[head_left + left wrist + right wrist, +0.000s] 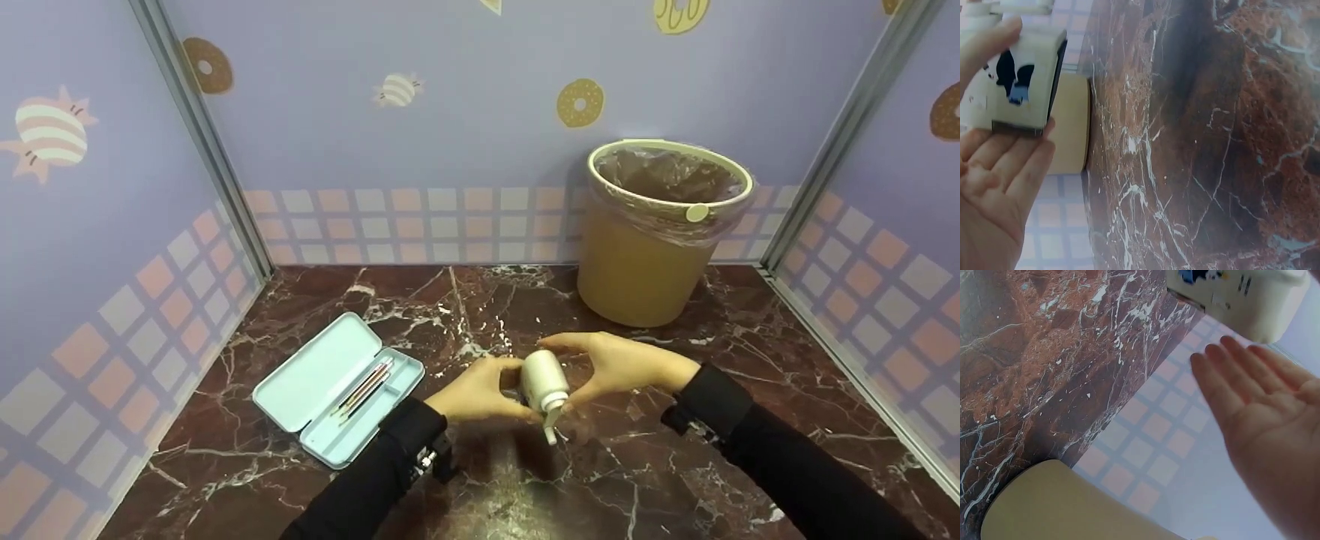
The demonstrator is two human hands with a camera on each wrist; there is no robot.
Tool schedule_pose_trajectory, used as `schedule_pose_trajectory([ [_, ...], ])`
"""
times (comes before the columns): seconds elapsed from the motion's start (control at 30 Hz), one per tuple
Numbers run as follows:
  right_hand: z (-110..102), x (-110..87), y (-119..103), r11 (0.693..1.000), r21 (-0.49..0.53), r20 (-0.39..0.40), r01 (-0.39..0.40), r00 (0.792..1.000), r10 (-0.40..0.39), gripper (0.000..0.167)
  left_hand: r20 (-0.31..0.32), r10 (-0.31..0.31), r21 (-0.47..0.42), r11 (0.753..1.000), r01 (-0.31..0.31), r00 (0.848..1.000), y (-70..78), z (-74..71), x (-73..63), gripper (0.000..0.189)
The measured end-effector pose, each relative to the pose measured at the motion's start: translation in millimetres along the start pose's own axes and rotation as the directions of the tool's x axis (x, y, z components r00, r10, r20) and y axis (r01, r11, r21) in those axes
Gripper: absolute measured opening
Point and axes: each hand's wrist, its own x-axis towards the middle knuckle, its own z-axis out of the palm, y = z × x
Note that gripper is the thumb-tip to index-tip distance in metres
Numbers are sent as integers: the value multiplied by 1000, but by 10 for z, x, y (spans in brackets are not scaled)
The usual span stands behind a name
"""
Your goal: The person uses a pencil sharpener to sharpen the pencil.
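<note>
A white bottle (541, 373) with a narrow neck and a small spout is tilted above the table, its spout end pointing towards me. My left hand (480, 390) holds it from the left, the thumb on one face and the fingers on another. Dark cartoon figures mark the bottle (1033, 84) in the left wrist view. On the other side, my right hand (619, 364) is spread around the bottle. Its fingers (1230, 377) look straight and slightly apart from the bottle (1241, 309) in the right wrist view; whether its thumb touches is unclear.
An open light-blue pencil case (319, 375) with several pencils (367, 390) lies left of my hands. Back right stands a tan bin (641, 270) lined with a clear bag. Patterned walls (480, 150) enclose the dark red marbled table (247, 480).
</note>
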Motion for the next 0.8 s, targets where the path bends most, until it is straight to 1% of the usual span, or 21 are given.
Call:
schedule_pose_trajectory([
  [0.1,20,23,-15,999,33,35,7,999,-8,89,45,-3,-30,1000,5,999,-7,1,-4,58],
  [0.2,47,40,-27,999,35,52,8,999,-10,89,78,-15,-77,997,21,997,-18,11,-6,61],
  [0.3,66,52,-43,1000,-2,34,22,999,-22,87,90,-26,-112,993,36,996,-32,19,-9,62],
  [0.37,77,57,-50,999,-32,14,42,999,-41,84,82,-21,-111,993,31,996,-38,20,-14,62],
  [0.43,84,60,-58,997,-62,-13,54,998,-55,81,63,-13,-85,996,18,998,-38,9,-19,62],
  [0.57,106,60,-37,997,-69,-87,42,995,-48,75,17,0,-15,1000,1,1000,-25,-35,-28,70],
  [0.67,147,66,1,998,-61,-162,6,987,-16,72,-10,5,48,999,-4,1000,-5,-61,-38,78],
  [0.8,221,95,24,997,-51,-249,-65,967,50,73,-72,-12,173,985,24,997,39,-28,-54,92],
])
